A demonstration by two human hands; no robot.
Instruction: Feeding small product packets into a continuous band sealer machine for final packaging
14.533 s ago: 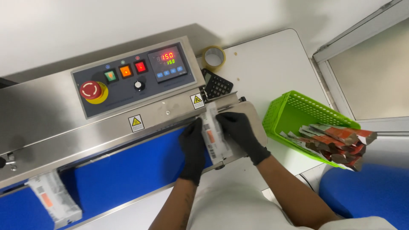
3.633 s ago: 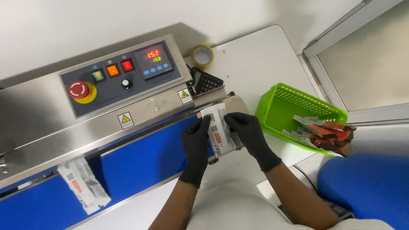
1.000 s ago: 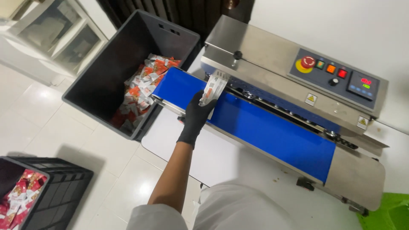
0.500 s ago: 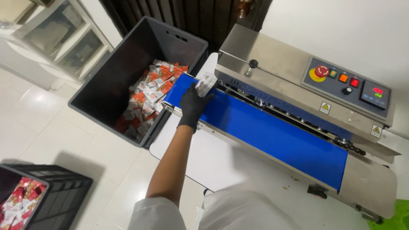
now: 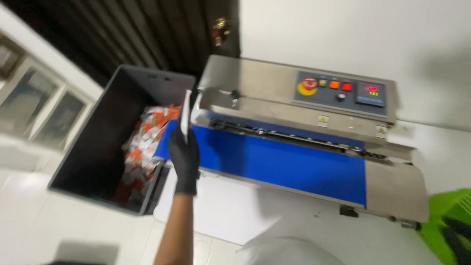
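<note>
- At the left end of the blue conveyor belt (image 5: 289, 164), our left hand in its black glove (image 5: 183, 154) pinches a thin white sealed packet (image 5: 185, 115) by its lower edge, fingers pressed together around it, so that the packet stands upright and edge-on to us.
- Half a second ago the same hand was gripping the packet on the belt's end; now the packet is lifted clear of the belt and sits at the gap between the machine and the dark grey plastic bin (image 5: 105, 147), close to the bin's near rim.
- We judge from this that the packet is off the sealing line and is being carried toward the bin.
- Our right hand does not appear in this view, so we cannot speak for its grip.
- Inside the bin lies a heap of red-and-white sealed packets (image 5: 142, 147), piled against the side nearest the machine.
- Behind the belt runs the long stainless-steel band sealer (image 5: 255, 81), with a grey control panel (image 5: 343, 88) carrying a red stop button, coloured switches and a small lit display.
- Its steel housing overhangs the belt just beside the raised packet, and the bin's rim stands between hand and heap.
- A bright green plastic basket (image 5: 449, 216) shows at the far right, well apart.
</note>
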